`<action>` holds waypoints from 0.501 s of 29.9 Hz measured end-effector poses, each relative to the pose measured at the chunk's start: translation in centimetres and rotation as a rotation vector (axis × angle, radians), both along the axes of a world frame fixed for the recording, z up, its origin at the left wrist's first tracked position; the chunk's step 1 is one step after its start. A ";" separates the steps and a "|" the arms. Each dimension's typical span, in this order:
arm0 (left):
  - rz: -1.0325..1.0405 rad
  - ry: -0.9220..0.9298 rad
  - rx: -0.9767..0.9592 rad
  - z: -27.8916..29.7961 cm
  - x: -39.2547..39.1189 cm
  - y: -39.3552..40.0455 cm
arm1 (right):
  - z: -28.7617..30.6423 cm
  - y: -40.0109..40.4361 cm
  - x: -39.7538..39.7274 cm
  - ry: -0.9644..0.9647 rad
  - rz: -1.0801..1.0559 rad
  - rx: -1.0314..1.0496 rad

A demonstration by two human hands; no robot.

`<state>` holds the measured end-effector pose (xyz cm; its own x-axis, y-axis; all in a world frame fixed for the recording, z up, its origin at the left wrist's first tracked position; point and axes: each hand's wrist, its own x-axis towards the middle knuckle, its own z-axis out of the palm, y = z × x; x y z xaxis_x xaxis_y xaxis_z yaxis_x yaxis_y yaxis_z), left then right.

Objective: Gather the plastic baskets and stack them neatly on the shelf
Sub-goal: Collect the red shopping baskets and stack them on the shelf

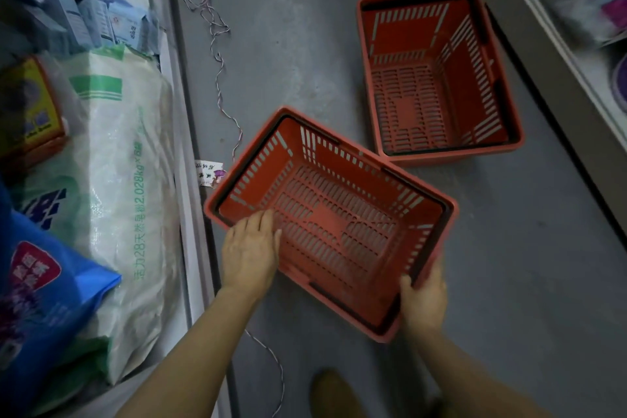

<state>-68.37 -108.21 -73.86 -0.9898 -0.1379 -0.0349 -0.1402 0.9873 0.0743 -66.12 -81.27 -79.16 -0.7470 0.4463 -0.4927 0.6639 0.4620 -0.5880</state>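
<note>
Two red plastic baskets are in view over the grey floor. The nearer basket (339, 224) is tilted, with its open side facing me. My left hand (251, 251) grips its near left rim, fingers curled over the edge into the basket. My right hand (424, 302) holds its near right corner, thumb on the rim. The second basket (437, 78) sits upright on the floor beyond it, to the right, apart from both hands.
A low shelf edge (190, 180) runs along the left, holding a large white sack (125, 187), a blue bag (44, 316) and boxes. Striped string (217, 54) trails across the floor. Another shelf (559, 44) borders the right side. A shoe (332, 394) shows below.
</note>
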 end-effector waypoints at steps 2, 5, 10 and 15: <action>0.073 -0.035 0.024 -1.2 -0.6 -1.0 | -0.3 3.5 1.2 0.016 0.008 0.042; 0.146 -0.124 0.070 -3.5 -0.9 -1.9 | -0.7 7.7 1.9 0.077 0.022 0.120; 0.205 -0.291 0.254 -7.2 0.5 -1.2 | -1.4 10.0 1.6 0.083 0.090 0.158; 0.257 -0.245 0.321 -6.3 0.4 -2.2 | -1.9 11.1 2.4 0.081 0.125 0.124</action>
